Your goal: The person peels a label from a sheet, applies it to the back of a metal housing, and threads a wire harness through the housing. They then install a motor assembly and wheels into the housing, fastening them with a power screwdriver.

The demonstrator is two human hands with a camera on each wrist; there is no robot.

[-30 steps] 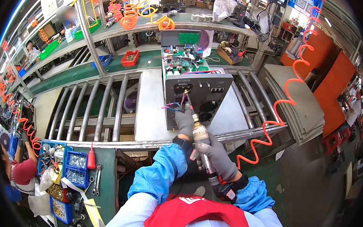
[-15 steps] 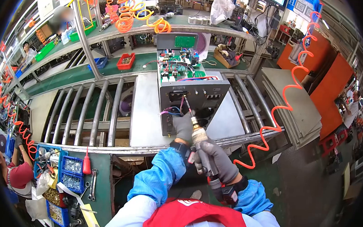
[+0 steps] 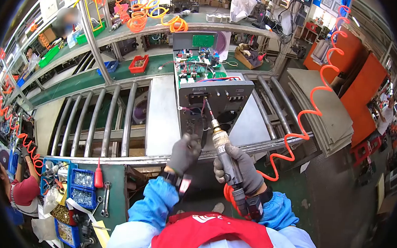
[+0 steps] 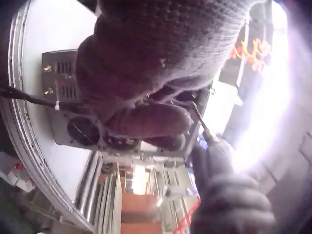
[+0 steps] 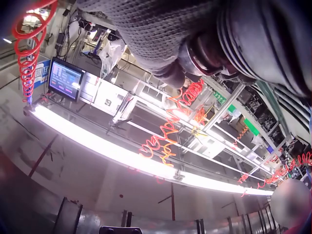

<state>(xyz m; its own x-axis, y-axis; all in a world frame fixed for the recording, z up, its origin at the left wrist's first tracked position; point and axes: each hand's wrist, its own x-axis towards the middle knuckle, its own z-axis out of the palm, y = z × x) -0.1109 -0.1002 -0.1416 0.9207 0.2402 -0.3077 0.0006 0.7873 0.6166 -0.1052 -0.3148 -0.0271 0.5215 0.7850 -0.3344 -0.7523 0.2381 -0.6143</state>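
Note:
A dark grey metal panel (image 3: 216, 95) stands upright at the front of an opened unit with green circuit boards (image 3: 199, 69). My gloved right hand (image 3: 245, 170) grips a power screwdriver (image 3: 226, 160) with a tape-wrapped front; its long bit reaches a brass terminal (image 3: 205, 97) in the panel's upper part. My gloved left hand (image 3: 183, 155) is below and left of the driver, apart from the panel in the head view, fingers curled. I cannot tell whether anything is between them. Thin wires (image 3: 191, 109) hang at the panel's left side. In the left wrist view, the glove (image 4: 156, 63) covers much of the panel.
Metal rollers (image 3: 110, 116) flank the unit. A red coiled hose (image 3: 292, 145) runs on the right beside stacked boards (image 3: 320, 104). Blue bins (image 3: 83, 187) of hardware, a red squeeze bottle (image 3: 98, 177) and wrenches (image 3: 106, 198) lie at left. Another person (image 3: 25, 177) works there.
My left hand has let go of the wires and drawn back from the panel, down and left. The wires hang lower. My right hand keeps the screwdriver's bit at the terminal.

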